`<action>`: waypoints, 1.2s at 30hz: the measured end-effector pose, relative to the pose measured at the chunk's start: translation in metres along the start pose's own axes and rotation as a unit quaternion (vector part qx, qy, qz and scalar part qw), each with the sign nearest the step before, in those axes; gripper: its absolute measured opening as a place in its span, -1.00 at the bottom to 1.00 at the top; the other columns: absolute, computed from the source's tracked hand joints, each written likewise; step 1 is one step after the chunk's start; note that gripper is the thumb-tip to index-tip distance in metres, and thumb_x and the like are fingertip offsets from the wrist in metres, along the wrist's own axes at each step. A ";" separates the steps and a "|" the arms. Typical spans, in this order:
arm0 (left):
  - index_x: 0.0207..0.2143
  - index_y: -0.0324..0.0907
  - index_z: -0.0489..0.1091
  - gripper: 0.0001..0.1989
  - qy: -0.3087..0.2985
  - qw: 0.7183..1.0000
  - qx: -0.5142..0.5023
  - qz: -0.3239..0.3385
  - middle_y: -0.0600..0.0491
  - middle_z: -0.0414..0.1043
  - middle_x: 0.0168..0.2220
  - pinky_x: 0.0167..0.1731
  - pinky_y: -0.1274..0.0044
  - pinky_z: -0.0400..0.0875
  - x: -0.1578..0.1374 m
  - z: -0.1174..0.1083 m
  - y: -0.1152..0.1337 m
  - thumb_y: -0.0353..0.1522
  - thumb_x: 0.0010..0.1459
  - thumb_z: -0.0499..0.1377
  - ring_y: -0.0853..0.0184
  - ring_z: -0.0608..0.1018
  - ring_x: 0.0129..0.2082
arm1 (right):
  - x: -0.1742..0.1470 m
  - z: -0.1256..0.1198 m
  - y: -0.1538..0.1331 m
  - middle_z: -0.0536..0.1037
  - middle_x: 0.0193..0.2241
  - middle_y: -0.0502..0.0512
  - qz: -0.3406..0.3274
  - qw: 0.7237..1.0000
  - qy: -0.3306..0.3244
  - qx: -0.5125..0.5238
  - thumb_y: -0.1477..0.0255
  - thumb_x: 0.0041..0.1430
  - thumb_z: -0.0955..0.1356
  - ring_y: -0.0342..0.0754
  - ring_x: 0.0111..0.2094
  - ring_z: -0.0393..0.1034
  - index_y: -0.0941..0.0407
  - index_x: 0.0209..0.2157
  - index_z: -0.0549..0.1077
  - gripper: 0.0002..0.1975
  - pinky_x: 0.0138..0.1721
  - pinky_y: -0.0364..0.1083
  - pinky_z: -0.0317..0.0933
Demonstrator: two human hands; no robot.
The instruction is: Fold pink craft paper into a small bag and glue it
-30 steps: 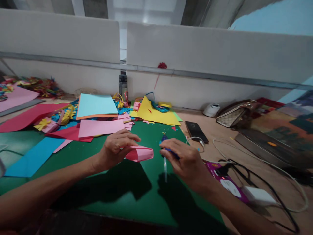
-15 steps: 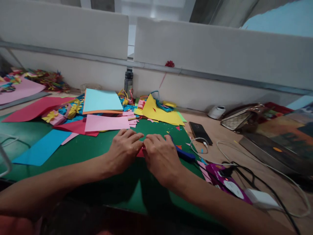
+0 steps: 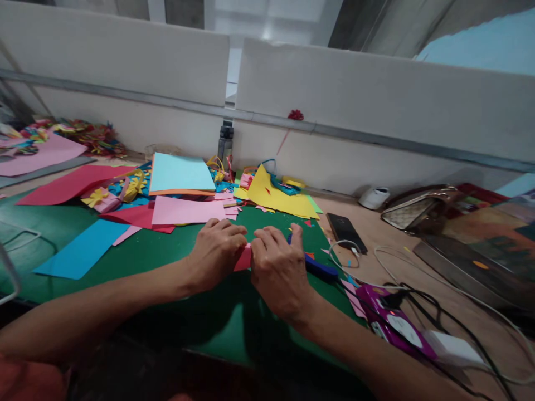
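Between my two hands is a small piece of pinkish-red paper (image 3: 243,260), mostly covered by my fingers. My left hand (image 3: 218,252) is closed on its left side, and my right hand (image 3: 278,267) grips its right side with the thumb sticking up. Both hands are over the green mat (image 3: 200,317). Just right of my right hand lies a blue-handled tool (image 3: 321,269) with a black cord; its front end is partly hidden. Beyond my left hand rests a pink sheet of paper (image 3: 188,211).
Light blue sheets (image 3: 183,173), a blue strip (image 3: 83,250), red paper (image 3: 71,186) and yellow paper (image 3: 276,195) lie across the back and left. To the right are a phone (image 3: 346,232), a purple power strip (image 3: 393,320), cables and a handbag (image 3: 412,209).
My hands have drawn slightly apart, so more of the pinkish-red paper shows between them. The whole view has shifted a little, moving the scene rightward.
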State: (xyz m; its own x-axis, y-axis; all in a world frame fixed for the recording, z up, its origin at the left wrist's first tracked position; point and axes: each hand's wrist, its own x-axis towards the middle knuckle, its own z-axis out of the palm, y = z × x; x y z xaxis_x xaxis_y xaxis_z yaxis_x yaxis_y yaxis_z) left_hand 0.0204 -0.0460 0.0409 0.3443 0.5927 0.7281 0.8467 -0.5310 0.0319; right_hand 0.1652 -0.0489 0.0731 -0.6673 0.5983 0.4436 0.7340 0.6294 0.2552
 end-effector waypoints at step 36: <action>-0.39 -0.24 0.38 -0.82 0.093 0.955 -0.267 0.091 -0.09 0.52 -0.38 -0.35 0.42 0.44 0.009 0.007 -0.014 -0.34 0.19 0.06 0.34 0.52 -0.36 | -0.091 -0.052 0.095 0.54 -0.44 0.14 0.287 0.866 -0.143 0.383 0.13 0.00 0.26 0.03 -0.50 0.41 0.06 -0.42 0.45 -0.69 -0.54 -0.06 0.27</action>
State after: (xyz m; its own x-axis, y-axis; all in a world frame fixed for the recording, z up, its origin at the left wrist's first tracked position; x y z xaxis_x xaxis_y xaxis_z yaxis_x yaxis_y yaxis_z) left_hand 0.0147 -0.0293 0.0425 0.3460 0.3706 0.8620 0.4350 -0.8774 0.2026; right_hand 0.3022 -0.0691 0.1016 -0.3037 0.9514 0.0503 0.7292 0.2661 -0.6304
